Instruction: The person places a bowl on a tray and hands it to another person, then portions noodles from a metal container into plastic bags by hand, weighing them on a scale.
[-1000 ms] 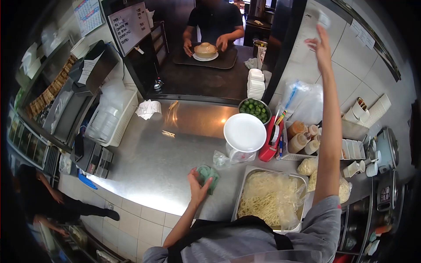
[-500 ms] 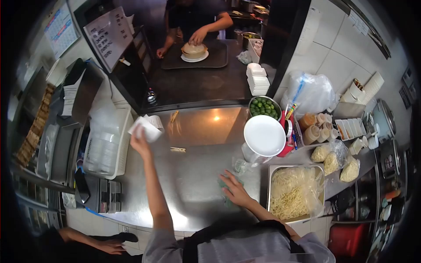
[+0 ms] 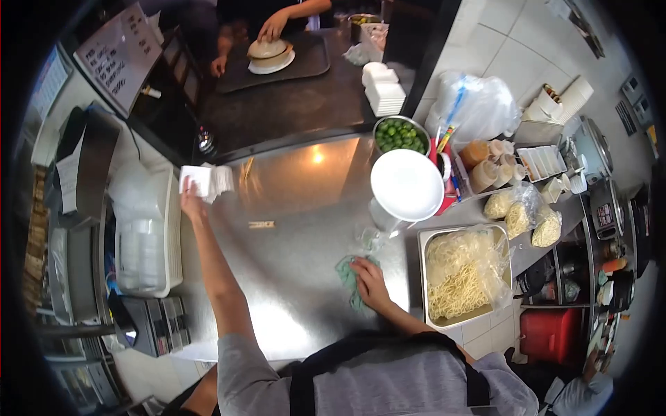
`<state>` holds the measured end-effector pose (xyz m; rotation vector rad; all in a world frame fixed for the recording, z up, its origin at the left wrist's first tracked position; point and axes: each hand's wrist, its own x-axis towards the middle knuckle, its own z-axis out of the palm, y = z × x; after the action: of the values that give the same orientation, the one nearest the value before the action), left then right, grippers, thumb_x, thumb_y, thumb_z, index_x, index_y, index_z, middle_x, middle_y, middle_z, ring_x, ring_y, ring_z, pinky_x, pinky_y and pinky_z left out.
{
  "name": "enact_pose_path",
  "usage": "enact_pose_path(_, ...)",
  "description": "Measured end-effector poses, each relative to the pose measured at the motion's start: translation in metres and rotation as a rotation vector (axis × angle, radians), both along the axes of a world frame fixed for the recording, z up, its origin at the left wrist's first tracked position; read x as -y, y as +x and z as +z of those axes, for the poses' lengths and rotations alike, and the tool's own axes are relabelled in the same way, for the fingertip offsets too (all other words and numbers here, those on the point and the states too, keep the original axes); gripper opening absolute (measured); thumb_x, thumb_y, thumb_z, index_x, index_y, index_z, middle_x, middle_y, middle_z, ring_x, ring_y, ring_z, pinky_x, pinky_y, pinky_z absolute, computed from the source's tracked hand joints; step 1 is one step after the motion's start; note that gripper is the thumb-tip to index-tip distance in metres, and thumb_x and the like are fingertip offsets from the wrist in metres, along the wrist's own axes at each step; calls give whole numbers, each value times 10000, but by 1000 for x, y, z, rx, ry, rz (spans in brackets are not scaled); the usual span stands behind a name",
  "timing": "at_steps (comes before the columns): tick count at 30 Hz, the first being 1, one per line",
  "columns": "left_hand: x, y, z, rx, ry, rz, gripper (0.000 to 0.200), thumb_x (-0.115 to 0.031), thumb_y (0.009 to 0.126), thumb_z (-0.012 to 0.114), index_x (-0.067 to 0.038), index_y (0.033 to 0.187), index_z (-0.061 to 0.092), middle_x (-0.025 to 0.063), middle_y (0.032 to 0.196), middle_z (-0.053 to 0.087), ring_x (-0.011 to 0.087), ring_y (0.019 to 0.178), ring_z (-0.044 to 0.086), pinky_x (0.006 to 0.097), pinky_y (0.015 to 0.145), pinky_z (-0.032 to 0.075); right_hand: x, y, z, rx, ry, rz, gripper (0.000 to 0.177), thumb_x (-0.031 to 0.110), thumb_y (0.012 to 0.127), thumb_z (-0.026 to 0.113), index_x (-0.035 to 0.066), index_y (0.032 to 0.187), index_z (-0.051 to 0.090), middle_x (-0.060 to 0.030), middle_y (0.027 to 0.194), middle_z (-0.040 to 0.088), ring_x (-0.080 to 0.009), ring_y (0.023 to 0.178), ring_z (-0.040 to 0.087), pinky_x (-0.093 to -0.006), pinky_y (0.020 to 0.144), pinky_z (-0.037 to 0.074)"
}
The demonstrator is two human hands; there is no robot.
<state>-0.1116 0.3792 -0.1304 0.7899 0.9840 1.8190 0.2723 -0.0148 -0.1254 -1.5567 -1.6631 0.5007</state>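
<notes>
At the left end of the steel counter (image 3: 291, 256), my left hand (image 3: 191, 200) grips a small white square pad (image 3: 197, 180), which looks like paper. A second stack of white squares (image 3: 220, 182) lies right beside it. Near the counter's middle right, my right hand (image 3: 371, 281) rests on a crumpled green cloth (image 3: 349, 279), fingers spread over its edge. A wooden clothespin (image 3: 262, 224) lies between my hands, farther back. Clear crumpled plastic (image 3: 371, 238) sits just beyond the cloth.
Right of my right hand stands a metal tray of noodles (image 3: 461, 288). Behind are a white round lid (image 3: 407, 184) and a bowl of green limes (image 3: 401, 135). A white basket of containers (image 3: 173, 236) borders the left. Across the pass, a person's hand (image 3: 274, 26) touches a covered bowl (image 3: 269, 52).
The view has shifted, so the counter items appear farther left. The white pad now sits flatter beside the other stack. My right hand has moved over the green cloth, which shows more.
</notes>
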Motion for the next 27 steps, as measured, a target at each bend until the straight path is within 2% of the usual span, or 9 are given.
enact_pose_path(2,-9,-8,-55,-110,24,26,302,74,824,575,11,1116,622,103,1156,583,171,1036,550,261,871,458,-1,0,4,10,9,-4,404,-2,807,518,71,1204,527,-136,1244,481,-313,1138,459,-391,960,343)
enact_pose_path(7,34,44,0,-109,-264,351,607,-29,809,643,10,1339,349,148,1377,335,253,1061,516,338,861,466,-2,2,6,-2,8,3,407,-14,799,525,71,1197,533,-130,1251,487,-309,1143,467,-395,965,345)
enact_pose_path(9,65,79,40,-246,-818,644,747,-63,802,636,-84,1406,197,177,1398,235,303,1102,483,402,841,457,-1,1,7,7,12,0,411,-18,797,528,71,1198,533,-131,1252,488,-307,1148,466,-394,965,346)
enact_pose_path(12,86,121,15,-1252,21,1106,655,-81,786,622,-144,1368,327,229,1295,353,364,1105,484,435,836,451,-2,1,5,17,22,3,409,-15,798,530,79,1197,534,-131,1249,490,-307,1147,468,-396,962,348)
enact_pose_path(15,62,142,20,-1623,346,448,443,-77,773,607,-129,1207,535,264,1203,447,384,1070,509,456,861,440,-1,1,4,1,29,2,402,-7,801,529,84,1192,538,-130,1248,491,-308,1147,469,-398,960,350)
enact_pose_path(18,9,125,-22,-1662,28,-87,205,-56,784,573,-84,969,656,244,1034,587,384,929,579,430,817,472,2,0,1,6,9,-9,393,-1,806,526,84,1190,539,-127,1249,490,-310,1148,468,-398,958,351)
enact_pose_path(21,-90,127,-46,-812,156,-349,138,-28,777,596,-88,870,679,109,756,666,285,719,646,352,696,515,-1,3,-1,11,37,-4,392,1,810,524,80,1194,532,-126,1252,488,-313,1147,466,-395,955,354)
enact_pose_path(24,-128,146,4,-978,-258,-470,345,-102,765,682,-166,1101,644,141,1051,647,247,886,629,322,694,526,5,-2,3,4,29,8,398,1,809,525,79,1199,528,-124,1257,484,-302,1150,467,-391,960,351)
enact_pose_path(27,-72,192,84,-665,-329,-584,757,-155,747,725,-298,1386,346,223,1430,278,316,1171,475,384,776,513,1,1,2,20,43,8,401,-1,806,527,79,1200,529,-121,1262,481,-299,1152,467,-390,962,349)
